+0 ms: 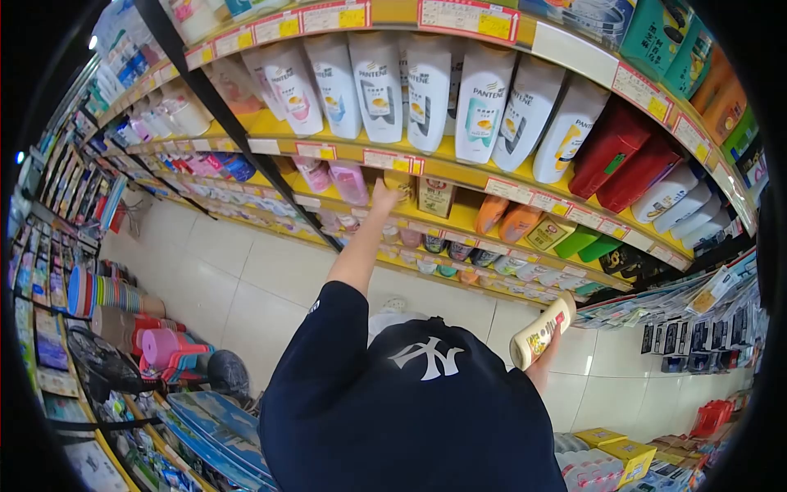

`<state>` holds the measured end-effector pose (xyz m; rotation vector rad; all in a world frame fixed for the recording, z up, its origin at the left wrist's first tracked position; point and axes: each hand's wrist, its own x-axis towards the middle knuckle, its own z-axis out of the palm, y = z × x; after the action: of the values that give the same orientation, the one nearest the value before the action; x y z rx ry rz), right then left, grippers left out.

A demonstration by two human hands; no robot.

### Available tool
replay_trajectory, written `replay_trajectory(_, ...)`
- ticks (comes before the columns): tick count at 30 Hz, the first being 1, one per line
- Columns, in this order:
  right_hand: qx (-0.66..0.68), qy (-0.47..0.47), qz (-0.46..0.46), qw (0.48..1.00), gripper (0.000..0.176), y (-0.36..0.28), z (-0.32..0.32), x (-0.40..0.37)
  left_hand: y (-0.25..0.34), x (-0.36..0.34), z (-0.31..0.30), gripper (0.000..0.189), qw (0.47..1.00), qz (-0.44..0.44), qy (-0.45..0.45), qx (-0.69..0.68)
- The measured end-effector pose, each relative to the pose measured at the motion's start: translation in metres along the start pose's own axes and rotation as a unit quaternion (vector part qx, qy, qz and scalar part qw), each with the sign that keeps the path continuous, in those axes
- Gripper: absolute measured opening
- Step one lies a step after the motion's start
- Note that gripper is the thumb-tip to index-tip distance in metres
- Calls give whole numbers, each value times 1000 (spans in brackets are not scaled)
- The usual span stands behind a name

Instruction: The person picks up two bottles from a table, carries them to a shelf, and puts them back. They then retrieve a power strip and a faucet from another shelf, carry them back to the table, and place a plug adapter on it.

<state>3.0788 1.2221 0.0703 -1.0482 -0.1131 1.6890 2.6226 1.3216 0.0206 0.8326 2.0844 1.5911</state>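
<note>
My left hand (387, 197) reaches into the second shelf, at a yellowish item (401, 185) beside a pink bottle (349, 182); its fingertips are hard to make out. To the right of that hand stands a cream box or bottle with a dark label (435, 198). My right hand (544, 361) is wrapped round a cream bottle (541, 331) with a red mark on its label, held tilted low on the right. Above, a row of white Pantene bottles (378, 90) fills the upper shelf.
Red bottles (611, 152) stand right of the Pantene row. Orange bottles (520, 222) and green ones share the second shelf. A dark shelf post (238, 131) slants down on the left. Stacked stools and a pink basin (161, 348) stand at left on the tiled floor (246, 271).
</note>
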Motion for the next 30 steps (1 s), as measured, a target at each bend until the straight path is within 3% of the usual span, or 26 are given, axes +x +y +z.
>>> replay_trajectory(4, -44, -13, 27, 999, 33, 9, 29, -3, -8, 0, -3, 48, 1000, -14, -11, 19)
replay_trajectory(7, -70, -31, 41, 996, 33, 15, 41, -2, -61, 5, 4, 46, 999, 27, 5, -20)
replay_trajectory(8, -71, -47, 49, 995, 33, 17, 45, 1, -45, -15, -2, 41, 995, -16, 23, 97)
replay_trajectory(11, -80, -73, 85, 991, 34, 23, 56, 7, -76, -46, -8, 36, 987, -93, -133, 19)
replay_trajectory(13, -55, -120, 132, 982, 35, 30, 55, 19, -75, -74, -19, 39, 951, -143, -274, -9)
replay_trajectory(15, -71, -140, 147, 977, 35, 33, 64, 21, -53, -105, -30, 38, 927, -189, -317, 60)
replay_trajectory(20, -53, -201, 184, 961, 38, 40, 88, 10, -81, -121, -39, 33, 877, -226, -388, 170)
replay_trajectory(23, -87, -193, 165, 963, 38, 54, 80, 28, -100, -109, -34, 30, 899, -183, -366, 157)
replay_trajectory(30, -152, -223, 127, 954, 41, 60, 78, 37, -74, -84, -2, 37, 939, -79, -333, 14)
